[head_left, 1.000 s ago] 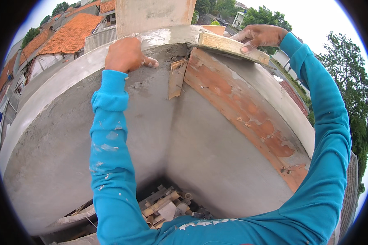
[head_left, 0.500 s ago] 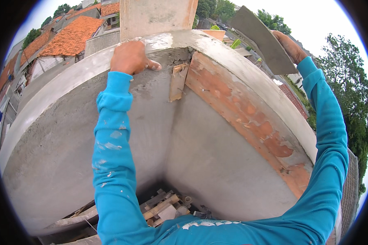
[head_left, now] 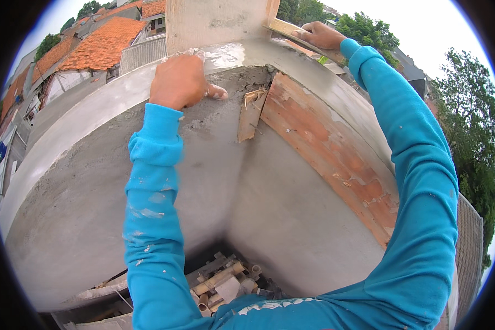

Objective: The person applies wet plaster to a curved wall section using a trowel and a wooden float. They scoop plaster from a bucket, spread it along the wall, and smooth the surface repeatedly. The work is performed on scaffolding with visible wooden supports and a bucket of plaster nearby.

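A curved grey cement wall [head_left: 187, 143] with a pale rounded top edge [head_left: 88, 102] stands in front of me. At its far left top, my left hand [head_left: 177, 81] grips the edge, fingers curled over and the thumb stuck out along the inner face. White plaster dabs the knuckles. My right hand [head_left: 323, 36] is closed on a plastering float [head_left: 283, 27], seen nearly edge-on. The float's far left end meets the corner of an upright plastered pillar [head_left: 220, 22]. A wooden board [head_left: 330, 157] spotted with cement lines the right inner side, beside a short wood offcut [head_left: 251, 116].
Nails stick out of the board. Down in the dark corner lie wood scraps and pipe pieces [head_left: 220, 278]. Beyond the wall drop away tiled orange roofs [head_left: 102, 44], grey sheet roofing [head_left: 143, 55] and trees [head_left: 462, 110].
My right hand has swung left and inward with the float, turning it from broadside to edge-on against the pillar. My left hand keeps its place on the edge; the view has shifted slightly.
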Demonstrator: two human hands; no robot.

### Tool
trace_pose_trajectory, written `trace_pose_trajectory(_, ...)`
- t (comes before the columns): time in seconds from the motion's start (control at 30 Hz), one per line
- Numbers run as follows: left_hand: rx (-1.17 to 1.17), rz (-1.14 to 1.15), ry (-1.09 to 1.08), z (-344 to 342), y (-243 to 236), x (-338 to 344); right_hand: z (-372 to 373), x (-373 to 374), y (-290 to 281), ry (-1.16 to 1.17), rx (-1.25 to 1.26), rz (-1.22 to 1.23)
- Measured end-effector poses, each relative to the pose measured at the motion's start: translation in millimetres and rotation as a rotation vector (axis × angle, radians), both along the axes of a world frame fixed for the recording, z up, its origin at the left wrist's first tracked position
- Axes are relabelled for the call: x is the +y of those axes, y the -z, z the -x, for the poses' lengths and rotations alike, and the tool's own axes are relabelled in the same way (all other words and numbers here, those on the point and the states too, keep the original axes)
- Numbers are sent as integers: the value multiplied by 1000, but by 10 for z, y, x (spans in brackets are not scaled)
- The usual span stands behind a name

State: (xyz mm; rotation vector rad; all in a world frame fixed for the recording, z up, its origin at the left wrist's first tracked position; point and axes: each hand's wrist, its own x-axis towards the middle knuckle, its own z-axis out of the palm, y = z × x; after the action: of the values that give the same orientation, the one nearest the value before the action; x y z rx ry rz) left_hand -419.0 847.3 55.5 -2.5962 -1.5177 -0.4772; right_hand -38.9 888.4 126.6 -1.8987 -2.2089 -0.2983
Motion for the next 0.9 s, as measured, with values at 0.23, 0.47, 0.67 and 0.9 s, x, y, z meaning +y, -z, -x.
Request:
trace_pose_trajectory(0.23,-117,-243,58,70,173,118,128,-598,-4,-110,33,161)
trace_pose_trajectory(0.47,-19,-27,16,23,37,59,-11,-625,-428,14,23,116)
trace_pose_trajectory(0.67,-48,-58,28,25,81,66,-11,70,-323,9,44,233)
trace_pose_trajectory(0.9,-9,-37,15,23,48,36,51,367,-301,2,-15,425)
